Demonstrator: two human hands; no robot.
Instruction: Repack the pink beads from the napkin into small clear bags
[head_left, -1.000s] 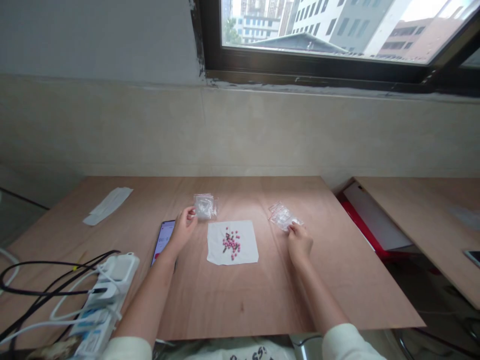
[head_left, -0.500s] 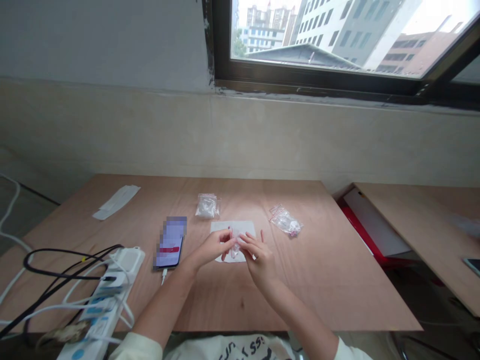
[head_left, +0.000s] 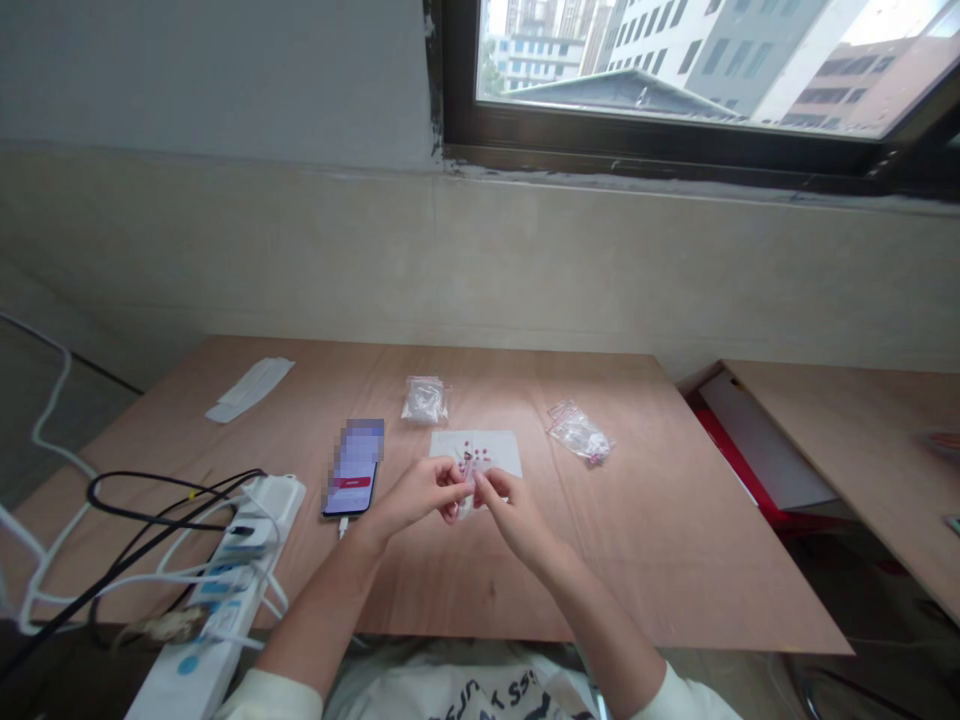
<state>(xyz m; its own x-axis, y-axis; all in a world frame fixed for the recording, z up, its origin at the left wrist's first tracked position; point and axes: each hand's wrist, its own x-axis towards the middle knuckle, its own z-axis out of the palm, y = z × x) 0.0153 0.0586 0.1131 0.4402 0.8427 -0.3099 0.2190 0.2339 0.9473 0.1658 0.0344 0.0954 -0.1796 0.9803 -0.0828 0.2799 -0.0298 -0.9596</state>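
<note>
Both of my hands meet over a white sheet [head_left: 508, 446] at the middle of the wooden table. My left hand [head_left: 431, 490] pinches a small clear plastic bag [head_left: 469, 468], its fingers curled. On the bag's other side, the thumb and fingers of my right hand [head_left: 511, 503] are closed at the same piece of plastic. Small pink and red pieces [head_left: 480, 454] are spread on the sheet just beyond my fingertips. Whether any pieces are inside the bag is too small to tell.
A clear bag [head_left: 425, 400] lies behind the sheet, and another bag with pinkish contents [head_left: 581, 433] lies to the right. Left are a phone [head_left: 358, 480] on a charging cable, a power strip [head_left: 255, 520] with tangled cords, and a white folded strip [head_left: 251, 388].
My right hand's fingers, spread before, have closed at the bag. The pink pieces on the sheet now show beyond my hands. The whole view has shifted slightly.
</note>
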